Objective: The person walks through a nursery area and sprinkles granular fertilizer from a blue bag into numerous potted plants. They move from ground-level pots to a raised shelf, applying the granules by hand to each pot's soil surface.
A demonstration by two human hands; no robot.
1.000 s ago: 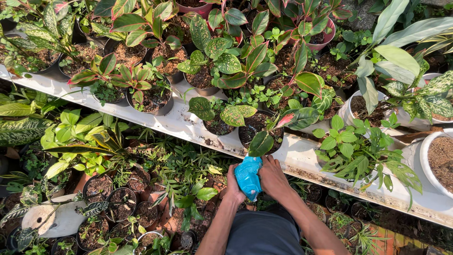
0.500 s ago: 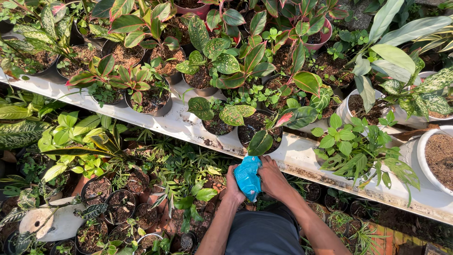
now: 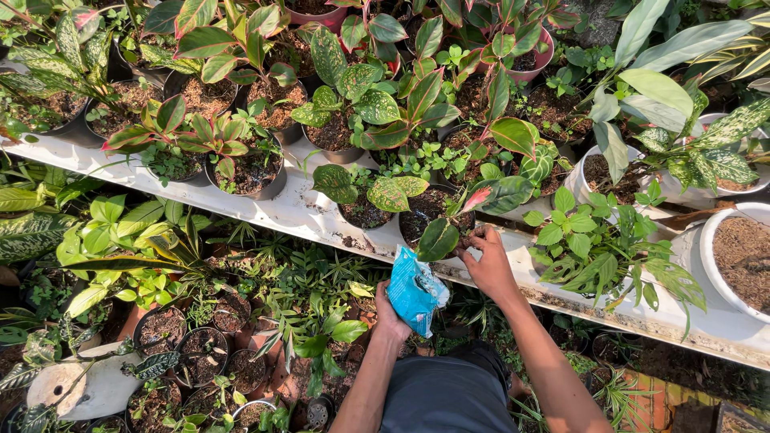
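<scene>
My left hand [image 3: 391, 314] grips a crumpled blue plastic bag [image 3: 415, 290] from below, holding it just in front of the white shelf [image 3: 305, 216]. My right hand [image 3: 485, 261] reaches forward over the shelf edge, fingers pinched together at the rim of a black pot [image 3: 425, 218] with dark soil and a plant with green and pink spotted leaves [image 3: 481, 196]. Whether the fingers hold anything is hidden.
Many potted plants with red, pink and green leaves [image 3: 241, 152] crowd the shelf. White pots [image 3: 730, 248] stand at the right. Small black pots of soil [image 3: 172, 341] and ferns sit on the ground below at the left. My dark trousers [image 3: 449, 397] show at the bottom.
My right hand has left the blue bag and moved up and right to the black pot's rim. My left hand still holds the bag.
</scene>
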